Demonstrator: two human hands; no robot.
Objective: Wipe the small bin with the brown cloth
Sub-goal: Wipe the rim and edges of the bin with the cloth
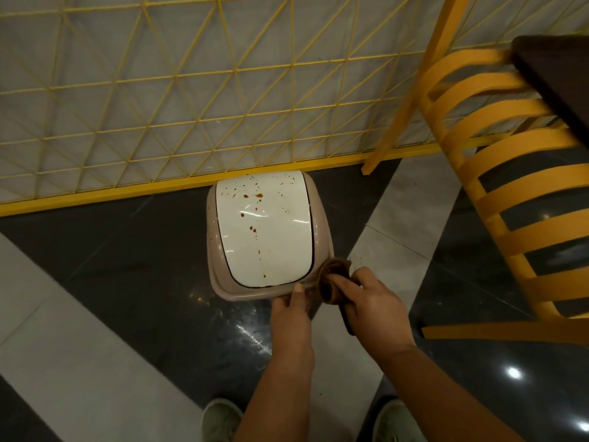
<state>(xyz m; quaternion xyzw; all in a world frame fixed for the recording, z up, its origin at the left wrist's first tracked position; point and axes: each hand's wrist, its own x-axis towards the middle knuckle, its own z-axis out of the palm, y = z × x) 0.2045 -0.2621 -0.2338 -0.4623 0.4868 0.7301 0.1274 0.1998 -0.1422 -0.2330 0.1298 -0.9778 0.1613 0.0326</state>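
At the centre of the frame, the small bin stands on the dark floor against the yellow mesh fence, its white lid spotted with brown stains. Your left hand grips the bin's near rim, thumb on top. Just right of it, your right hand clutches the brown cloth bunched against the bin's lower right corner. A yellow slatted chair fills the right side.

Glossy floor of dark and pale tiles

The small bin, beige with a stained white swing lid, stands on a dark tile against the yellow fence base. A yellow slatted chair rests on the floor at right. Two shoes stand on it at the bottom edge.
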